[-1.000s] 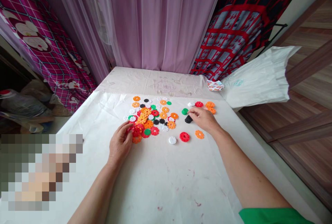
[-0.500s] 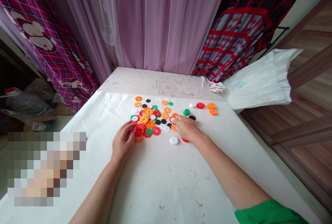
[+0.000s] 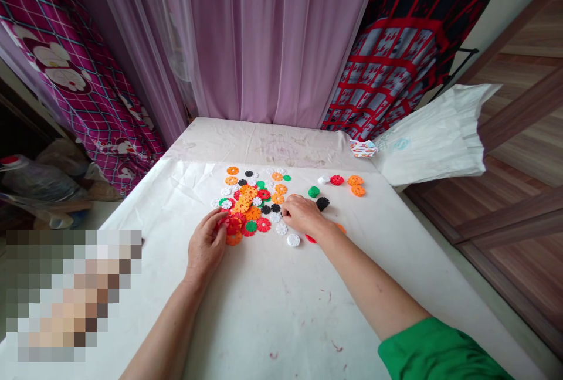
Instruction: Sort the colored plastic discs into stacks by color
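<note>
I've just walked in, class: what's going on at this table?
Someone is handling a pile of colourful notched discs on a covered table. The left hand rests against red discs at the left edge. The right hand , curled downward, is at the right edge; whether it grips one is hidden. Farther right, a green stack and black discs sit apart from the pile.

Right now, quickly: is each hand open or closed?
Left hand: curled at the red discs; grip can't be told.
Right hand: curled near white discs; any held piece is hidden.
</note>
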A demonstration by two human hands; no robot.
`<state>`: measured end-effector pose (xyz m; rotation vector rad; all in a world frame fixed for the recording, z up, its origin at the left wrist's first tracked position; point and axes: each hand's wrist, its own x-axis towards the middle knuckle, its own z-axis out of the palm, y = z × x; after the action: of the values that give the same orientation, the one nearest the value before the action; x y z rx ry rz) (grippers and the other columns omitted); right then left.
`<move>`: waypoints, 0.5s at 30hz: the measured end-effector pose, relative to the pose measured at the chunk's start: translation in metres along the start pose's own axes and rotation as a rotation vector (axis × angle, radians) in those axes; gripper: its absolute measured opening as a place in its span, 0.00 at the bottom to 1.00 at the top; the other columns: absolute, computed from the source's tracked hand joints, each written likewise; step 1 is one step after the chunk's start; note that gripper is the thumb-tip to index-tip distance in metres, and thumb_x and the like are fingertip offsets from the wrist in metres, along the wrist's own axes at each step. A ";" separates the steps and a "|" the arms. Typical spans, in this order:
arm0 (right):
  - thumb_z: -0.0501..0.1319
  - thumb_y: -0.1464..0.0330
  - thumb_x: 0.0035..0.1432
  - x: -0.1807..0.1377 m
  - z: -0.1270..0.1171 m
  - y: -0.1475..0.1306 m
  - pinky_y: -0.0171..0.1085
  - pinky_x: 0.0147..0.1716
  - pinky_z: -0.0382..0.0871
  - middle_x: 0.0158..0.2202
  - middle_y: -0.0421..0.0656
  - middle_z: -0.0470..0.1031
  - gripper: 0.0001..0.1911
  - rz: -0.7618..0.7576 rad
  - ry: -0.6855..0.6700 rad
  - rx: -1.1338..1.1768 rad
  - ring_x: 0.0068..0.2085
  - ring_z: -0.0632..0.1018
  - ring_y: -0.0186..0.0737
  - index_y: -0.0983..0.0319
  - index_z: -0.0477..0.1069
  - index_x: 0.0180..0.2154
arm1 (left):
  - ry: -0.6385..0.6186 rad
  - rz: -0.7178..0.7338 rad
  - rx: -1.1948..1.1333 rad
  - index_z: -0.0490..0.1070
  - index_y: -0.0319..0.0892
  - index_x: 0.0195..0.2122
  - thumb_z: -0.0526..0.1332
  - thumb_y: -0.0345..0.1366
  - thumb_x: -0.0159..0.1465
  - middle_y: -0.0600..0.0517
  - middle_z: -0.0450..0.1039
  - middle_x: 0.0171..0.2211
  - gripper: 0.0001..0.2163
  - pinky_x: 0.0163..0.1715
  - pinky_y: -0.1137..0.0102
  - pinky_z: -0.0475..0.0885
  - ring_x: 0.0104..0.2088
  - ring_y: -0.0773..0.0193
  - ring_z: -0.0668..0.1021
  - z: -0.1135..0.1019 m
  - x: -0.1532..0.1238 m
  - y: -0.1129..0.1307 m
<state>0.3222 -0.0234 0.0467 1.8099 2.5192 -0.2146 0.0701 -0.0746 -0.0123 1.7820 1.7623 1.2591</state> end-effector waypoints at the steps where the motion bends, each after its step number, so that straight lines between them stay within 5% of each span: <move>1: 0.58 0.74 0.55 0.000 0.000 0.000 0.36 0.40 0.61 0.41 0.42 0.75 0.09 0.009 0.004 0.007 0.46 0.73 0.41 0.57 0.75 0.34 | 0.001 0.001 0.001 0.76 0.47 0.45 0.55 0.40 0.62 0.48 0.74 0.53 0.14 0.48 0.64 0.74 0.50 0.58 0.77 0.000 0.000 0.000; 10: 0.60 0.73 0.50 0.006 -0.001 -0.001 0.37 0.41 0.64 0.46 0.45 0.77 0.18 0.000 -0.014 0.000 0.48 0.75 0.44 0.57 0.73 0.44 | 0.005 0.000 0.008 0.76 0.47 0.45 0.54 0.40 0.63 0.48 0.74 0.53 0.14 0.49 0.63 0.74 0.51 0.57 0.77 0.001 0.000 -0.003; 15: 0.58 0.74 0.52 0.007 -0.002 0.012 0.34 0.37 0.66 0.37 0.40 0.79 0.09 0.105 0.088 0.337 0.39 0.77 0.38 0.57 0.75 0.32 | 0.008 0.004 0.008 0.76 0.47 0.45 0.55 0.40 0.62 0.49 0.75 0.53 0.14 0.49 0.63 0.74 0.51 0.58 0.77 0.000 0.000 -0.002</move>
<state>0.3309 -0.0129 0.0466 2.1038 2.5621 -0.6018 0.0686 -0.0736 -0.0142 1.7877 1.7716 1.2637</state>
